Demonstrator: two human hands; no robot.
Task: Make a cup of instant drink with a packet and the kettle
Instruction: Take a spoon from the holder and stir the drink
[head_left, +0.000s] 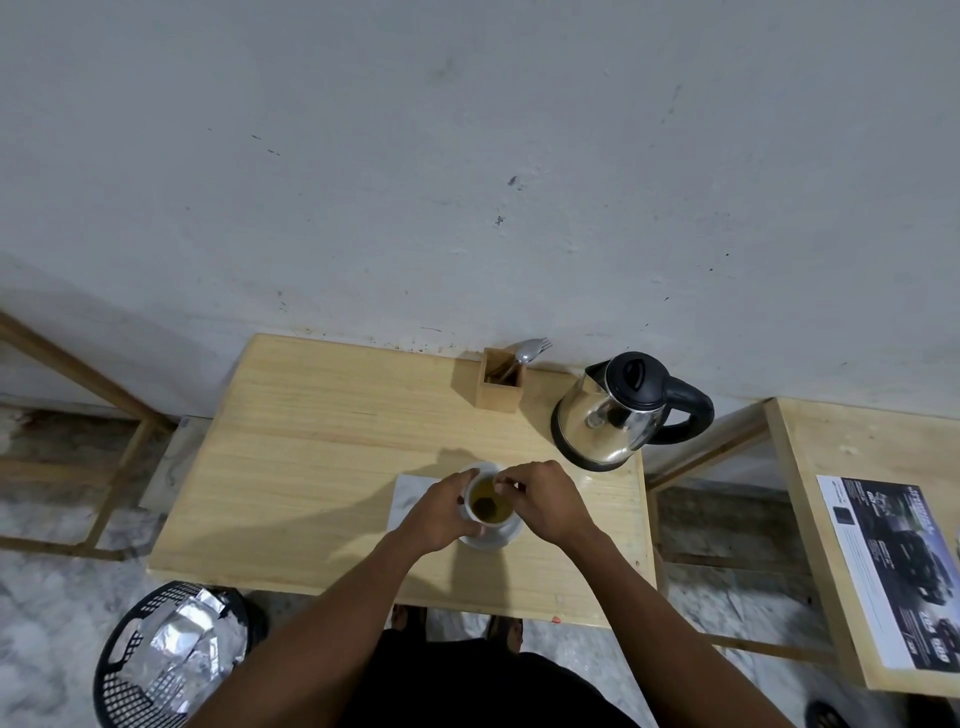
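Observation:
A white cup (487, 503) stands on a white saucer (493, 538) near the front of the wooden table (311, 441). It holds yellowish liquid with a dark tea bag sunk in it. My left hand (447, 512) wraps around the cup's left side. My right hand (543, 501) hovers at the cup's right rim with thumb and forefinger pinched together; what they pinch is too small to tell. A steel kettle (618, 415) with a black lid and handle stands at the table's back right, lid closed.
A wooden holder (498, 384) with a fork and spoon stands by the wall. A white mat (410, 496) lies under the saucer. A black basket (171, 654) with foil wrappers sits on the floor at left. A second table (810, 467) with a printed sheet is at right.

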